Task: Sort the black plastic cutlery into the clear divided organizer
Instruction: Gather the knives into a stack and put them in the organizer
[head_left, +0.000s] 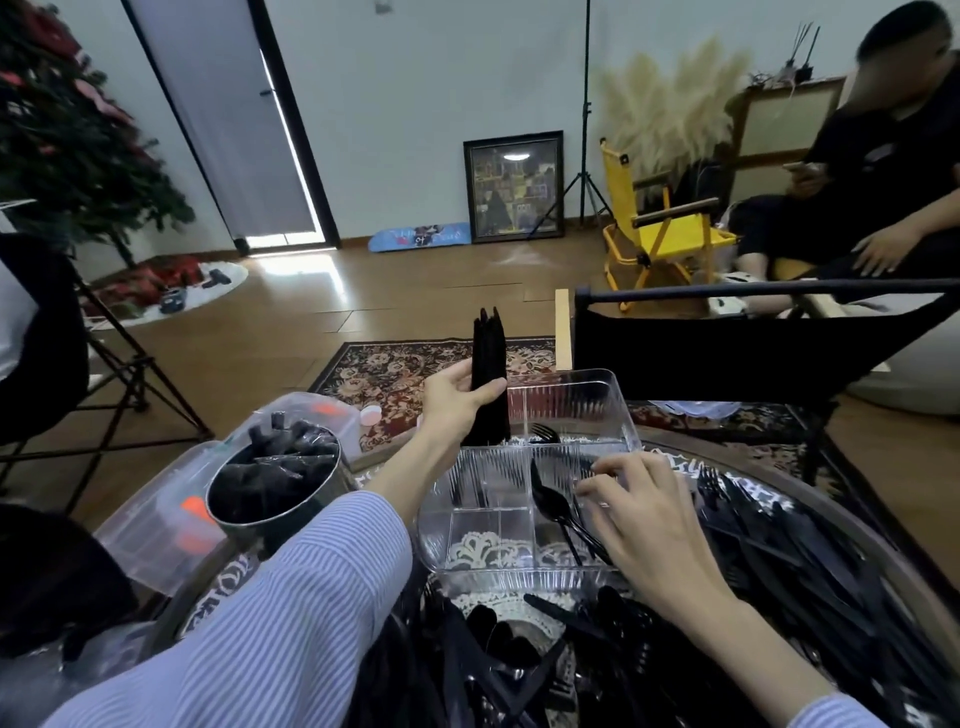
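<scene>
Holding one upright bundle of black cutlery (489, 379) in our left hand (452, 402) over the clear organizer (524, 519), our right hand (641, 514) rests, grip loose, beside two spoons (553, 506) in its right compartment.

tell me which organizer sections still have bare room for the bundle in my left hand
The near-left sections of the clear organizer are bare, bordered by its left wall and the spoons section. The left hand holds the bundle upright over the far-left section. Loose cutlery crowds the right and near sides.
</scene>
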